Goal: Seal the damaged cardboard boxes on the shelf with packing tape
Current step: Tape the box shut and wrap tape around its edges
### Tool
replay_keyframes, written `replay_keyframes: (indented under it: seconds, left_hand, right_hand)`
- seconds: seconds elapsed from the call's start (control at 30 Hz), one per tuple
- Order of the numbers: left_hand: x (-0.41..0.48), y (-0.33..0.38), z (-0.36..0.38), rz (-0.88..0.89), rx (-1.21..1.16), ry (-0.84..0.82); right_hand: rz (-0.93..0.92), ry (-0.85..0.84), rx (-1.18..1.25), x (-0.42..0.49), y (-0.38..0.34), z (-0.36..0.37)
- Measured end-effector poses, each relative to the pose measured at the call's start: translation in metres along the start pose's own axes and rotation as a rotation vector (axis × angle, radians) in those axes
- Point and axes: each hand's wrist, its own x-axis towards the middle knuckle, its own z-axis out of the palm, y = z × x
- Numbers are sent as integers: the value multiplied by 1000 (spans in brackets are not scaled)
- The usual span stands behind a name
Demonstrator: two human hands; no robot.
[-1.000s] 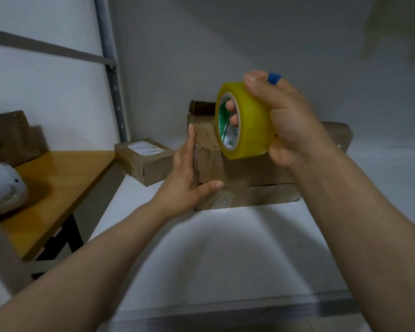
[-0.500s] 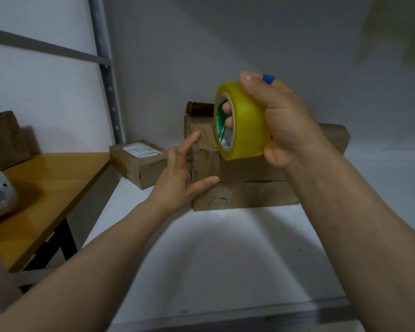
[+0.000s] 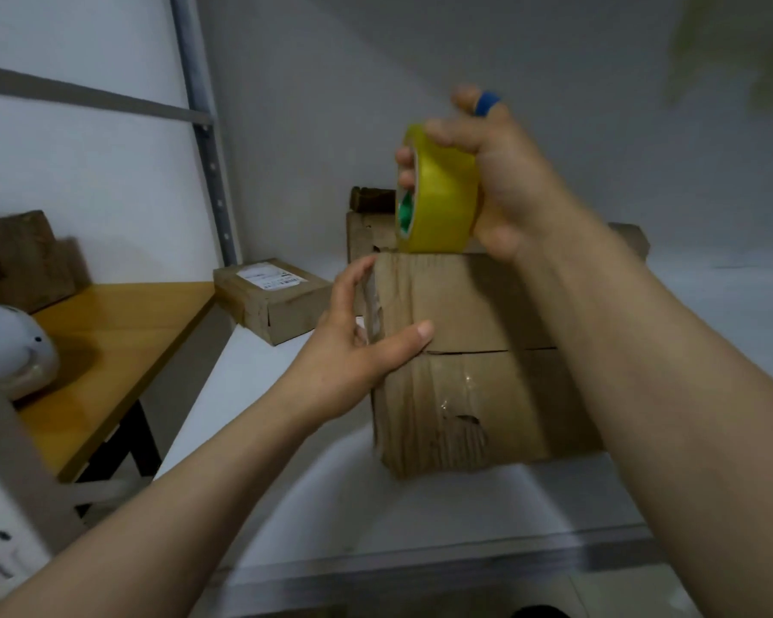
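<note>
A worn brown cardboard box (image 3: 478,394) with a torn hole in its front and a seam across it stands on the white shelf (image 3: 331,506). My left hand (image 3: 353,350) presses against its left corner, fingers straight along the side and thumb on the front face. My right hand (image 3: 509,180) grips a yellow roll of packing tape (image 3: 442,194) just above the box's top left edge, fingers through the core. A blue band is on one finger.
A small labelled cardboard box (image 3: 277,305) sits at the shelf's back left. Another box (image 3: 367,225) stands behind the worn one. A metal upright (image 3: 206,149) borders the shelf. Left of it, a wooden table (image 3: 121,323) carries a white rounded object (image 3: 14,350).
The view has come closer to the worn box, which now looks larger. My right hand has lowered the tape roll toward the box's top edge. My left hand stays at the left corner.
</note>
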Motion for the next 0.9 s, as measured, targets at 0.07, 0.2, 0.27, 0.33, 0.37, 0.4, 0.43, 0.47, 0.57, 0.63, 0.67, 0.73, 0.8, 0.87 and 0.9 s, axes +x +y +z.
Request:
replay_keyframes:
  seconds: [0.07, 0.2, 0.27, 0.33, 0.37, 0.4, 0.43, 0.47, 0.57, 0.63, 0.67, 0.73, 0.8, 0.87, 0.9]
  left_hand:
    - [-4, -9, 4, -106, -86, 8]
    - [4, -20, 3, -317, -1, 10]
    - [7, -23, 0, -308, 142, -12]
    - [7, -21, -4, -210, 187, -70]
    - [8, -20, -5, -167, 166, -133]
    - [9, -20, -7, -138, 164, -200]
    - [12, -25, -8, -105, 185, -252]
    - [15, -31, -7, -89, 226, -294]
    - [22, -43, -4, -120, 291, -297]
    - [22, -46, -3, -115, 302, -257]
    - [22, -47, -2, -102, 313, -245]
    - [20, -46, -2, -98, 343, -244]
    - [21, -46, -2, -107, 381, -257]
    - [22, -46, -3, -94, 393, -260]
    - [23, -46, -3, -88, 407, -263]
  right_hand:
    - [95, 58, -115, 4, 23, 0]
    - [171, 174, -212, 21, 73, -5]
    - [276, 194, -234, 25, 97, -11]
    - [377, 186, -240, 28, 120, -19]
    - [410, 179, -238, 28, 127, -21]
    - [432, 170, -247, 29, 133, -23]
    - [443, 165, -252, 29, 133, -22]
    - [440, 165, -252, 33, 136, -23]
    - [409, 187, -276, 33, 135, -20]
    - [374, 216, -297, 33, 134, -18]
    - [352, 225, -304, 34, 135, -19]
    - [295, 243, -304, 33, 130, -16]
    - [237, 272, -285, 31, 124, -13]
    - [188, 291, -264, 29, 119, -9]
    - [172, 299, -249, 28, 114, -8]
